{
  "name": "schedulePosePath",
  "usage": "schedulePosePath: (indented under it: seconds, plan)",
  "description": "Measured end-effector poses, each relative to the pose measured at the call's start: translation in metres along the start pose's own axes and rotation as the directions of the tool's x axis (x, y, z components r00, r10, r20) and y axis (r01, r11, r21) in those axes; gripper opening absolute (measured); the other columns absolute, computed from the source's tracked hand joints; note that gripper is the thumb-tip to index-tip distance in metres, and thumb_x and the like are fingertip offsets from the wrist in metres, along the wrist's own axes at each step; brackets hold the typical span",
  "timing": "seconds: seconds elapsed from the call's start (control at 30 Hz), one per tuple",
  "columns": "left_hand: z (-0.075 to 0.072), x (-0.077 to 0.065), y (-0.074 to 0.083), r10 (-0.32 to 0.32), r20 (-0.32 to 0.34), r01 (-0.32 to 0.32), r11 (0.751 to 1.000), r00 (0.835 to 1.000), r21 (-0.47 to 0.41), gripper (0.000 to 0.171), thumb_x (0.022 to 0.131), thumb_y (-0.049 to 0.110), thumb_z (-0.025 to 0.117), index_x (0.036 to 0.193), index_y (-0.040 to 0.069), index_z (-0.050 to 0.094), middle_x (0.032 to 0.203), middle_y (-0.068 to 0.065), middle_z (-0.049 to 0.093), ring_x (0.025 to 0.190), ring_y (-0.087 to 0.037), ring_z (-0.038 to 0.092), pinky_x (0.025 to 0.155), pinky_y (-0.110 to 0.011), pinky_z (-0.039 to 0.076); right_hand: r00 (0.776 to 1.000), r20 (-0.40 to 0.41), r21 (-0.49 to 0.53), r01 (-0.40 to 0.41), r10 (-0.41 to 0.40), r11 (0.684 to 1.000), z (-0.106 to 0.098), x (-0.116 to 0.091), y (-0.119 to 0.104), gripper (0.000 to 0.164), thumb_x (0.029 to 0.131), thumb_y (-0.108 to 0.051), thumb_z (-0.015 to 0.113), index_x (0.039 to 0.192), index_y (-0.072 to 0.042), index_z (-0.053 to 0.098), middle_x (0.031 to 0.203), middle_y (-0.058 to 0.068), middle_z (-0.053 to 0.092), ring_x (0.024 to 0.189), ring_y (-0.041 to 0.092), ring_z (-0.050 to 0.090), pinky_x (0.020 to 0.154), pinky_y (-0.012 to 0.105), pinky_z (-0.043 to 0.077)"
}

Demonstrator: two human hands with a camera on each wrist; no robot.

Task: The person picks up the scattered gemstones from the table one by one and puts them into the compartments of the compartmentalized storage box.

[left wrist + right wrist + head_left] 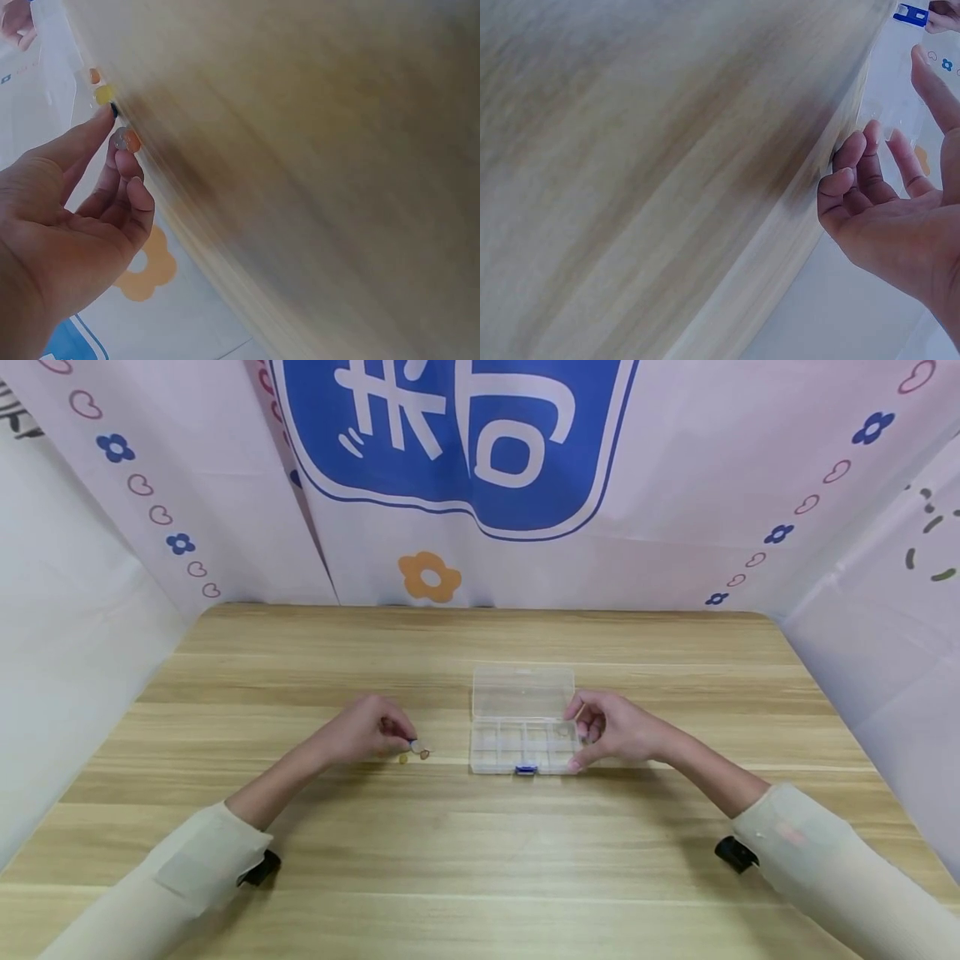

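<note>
A clear plastic compartment box (498,768) with a blue clasp (527,769) stands with its lid (523,692) folded back. My right hand (618,727) grips its right end, thumb at the front corner and curled fingers towards the hinge. To the left of the box, my left hand (367,731) has thumb and forefinger at a tiny dark blue bead (114,110), which it appears to pinch. Right by those fingertips are a clear bead (121,139) and an orange bead (133,141). A yellow bead (402,759) lies on the table close by.
The wood-grain table (480,852) ends at a white printed curtain (645,560) along its back. White cloth also hangs at both sides. Another orange bead (94,76) lies beyond the yellow one in the left wrist view.
</note>
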State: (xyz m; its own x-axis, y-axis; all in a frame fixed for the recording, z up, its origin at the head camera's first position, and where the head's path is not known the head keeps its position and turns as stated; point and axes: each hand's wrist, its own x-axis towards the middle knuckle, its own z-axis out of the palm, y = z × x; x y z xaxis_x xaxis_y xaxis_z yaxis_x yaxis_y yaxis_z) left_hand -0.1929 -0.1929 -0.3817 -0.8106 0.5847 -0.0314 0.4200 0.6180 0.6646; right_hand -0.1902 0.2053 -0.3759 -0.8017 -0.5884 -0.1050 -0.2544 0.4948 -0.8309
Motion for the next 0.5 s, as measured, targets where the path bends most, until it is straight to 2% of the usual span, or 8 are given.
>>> schedulePosePath:
  seconds: [0.4,0.5]
  plan:
    - [-0.0009,0.0014,-0.0012,0.006,0.002,-0.006,1.0,1.0,-0.022,0.006,0.09,-0.003,0.077,0.091,0.003,0.079,0.089,-0.005,0.073,0.08,-0.015,0.062,0.069,-0.028,0.053,1.0,0.009,0.002,-0.01,0.01,1.0,-0.0012,0.0,0.0,0.055,0.072,-0.002,0.094,0.113,0.006,0.058,0.086,0.012,0.059,0.076,0.021,0.053,0.069,0.023,0.047]
    - [-0.0023,0.0014,0.001,-0.009,0.012,0.009,0.999,1.0,-0.044,0.006,0.092,-0.002,0.075,0.092,0.002,0.079,0.089,-0.006,0.073,0.076,-0.015,0.063,0.065,-0.028,0.054,1.0,0.009,0.005,-0.006,0.006,1.0,-0.0013,0.0001,0.0007,0.055,0.072,-0.002,0.093,0.113,0.006,0.058,0.086,0.012,0.059,0.075,0.02,0.053,0.068,0.023,0.047]
